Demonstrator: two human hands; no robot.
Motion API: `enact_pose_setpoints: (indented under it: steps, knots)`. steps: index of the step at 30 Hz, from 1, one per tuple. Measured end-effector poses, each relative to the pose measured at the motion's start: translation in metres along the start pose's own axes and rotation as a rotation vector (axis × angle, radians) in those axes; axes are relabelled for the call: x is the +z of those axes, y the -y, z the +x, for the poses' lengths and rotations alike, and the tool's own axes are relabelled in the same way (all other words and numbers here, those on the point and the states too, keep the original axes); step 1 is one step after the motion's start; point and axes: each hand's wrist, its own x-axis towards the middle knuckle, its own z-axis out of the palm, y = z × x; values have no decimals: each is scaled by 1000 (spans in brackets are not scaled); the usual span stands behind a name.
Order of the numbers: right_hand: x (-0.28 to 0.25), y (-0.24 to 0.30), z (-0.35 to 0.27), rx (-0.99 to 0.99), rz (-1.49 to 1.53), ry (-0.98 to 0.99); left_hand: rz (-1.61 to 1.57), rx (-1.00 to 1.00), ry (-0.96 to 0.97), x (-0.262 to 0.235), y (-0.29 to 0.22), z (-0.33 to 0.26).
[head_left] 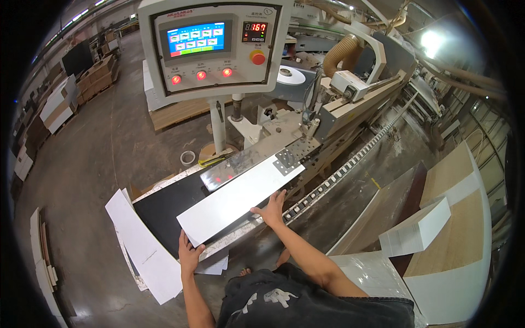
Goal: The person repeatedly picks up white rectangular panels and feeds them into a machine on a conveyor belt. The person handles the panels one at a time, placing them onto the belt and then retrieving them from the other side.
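Note:
A long white board (238,199) lies flat on the black infeed table (164,208) of a long woodworking machine, its far end pointing toward the perforated metal plate (292,156). My left hand (188,254) grips the board's near corner. My right hand (272,210) presses flat against its right long edge, fingers spread. A conveyor chain track (339,172) runs along the machine just right of the board.
A control panel (213,46) with a coloured screen, lit red buttons and a round orange knob stands on a post above the table. White panels (139,240) lean at the table's left. A stack of white and wood boards (454,235) sits to my right. Board stacks (60,104) line the far left.

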Motion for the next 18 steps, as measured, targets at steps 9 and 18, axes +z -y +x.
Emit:
enact_pose_setpoints:
  steps: [9, 18]
  knots:
    - [-5, -35, 24, -282, -8, -127, 255, -48, -157, 33, -7, 5]
    - [-82, -70, 86, -161, 89, -77, 680, 137, -111, 126, -21, 37]
